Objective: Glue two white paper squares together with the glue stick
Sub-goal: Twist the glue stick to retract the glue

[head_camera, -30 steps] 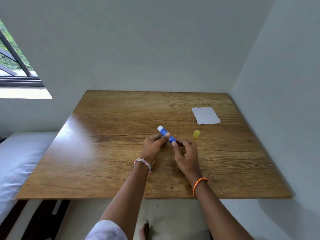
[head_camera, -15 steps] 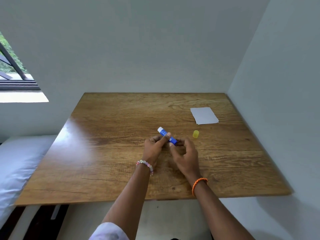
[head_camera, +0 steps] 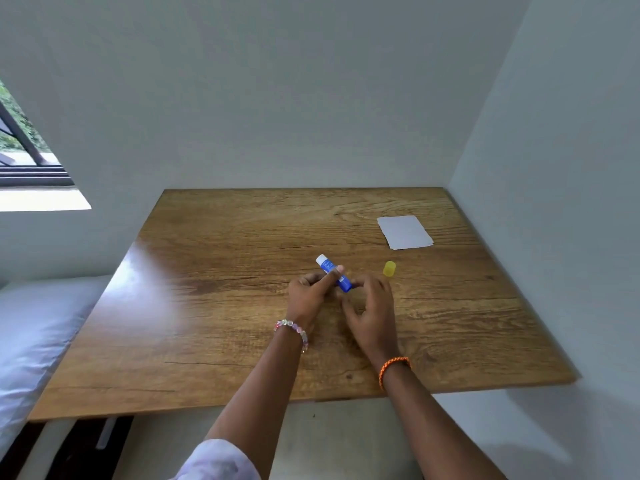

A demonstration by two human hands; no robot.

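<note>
Glue stick (head_camera: 333,273), blue with a white end, is held over the middle of the tabletop (head_camera: 214,306). Left hand (head_camera: 311,292) pinches it. Right hand (head_camera: 372,306) curls loosely at its near end; I cannot tell if it holds on. Yellow cap (head_camera: 389,268) and white paper squares (head_camera: 404,232) lie near the far right corner.

Soft daylight is admitted through the window (head_camera: 24,147) at the upper left, and a broad pale glare is cast on the near-left part of the wooden table (head_camera: 207,358). Faint shadows are thrown on the right-hand wall (head_camera: 571,168) below the table edge. Straight lines are bowed towards the borders by the wide lens, and fine detail is softened throughout
</note>
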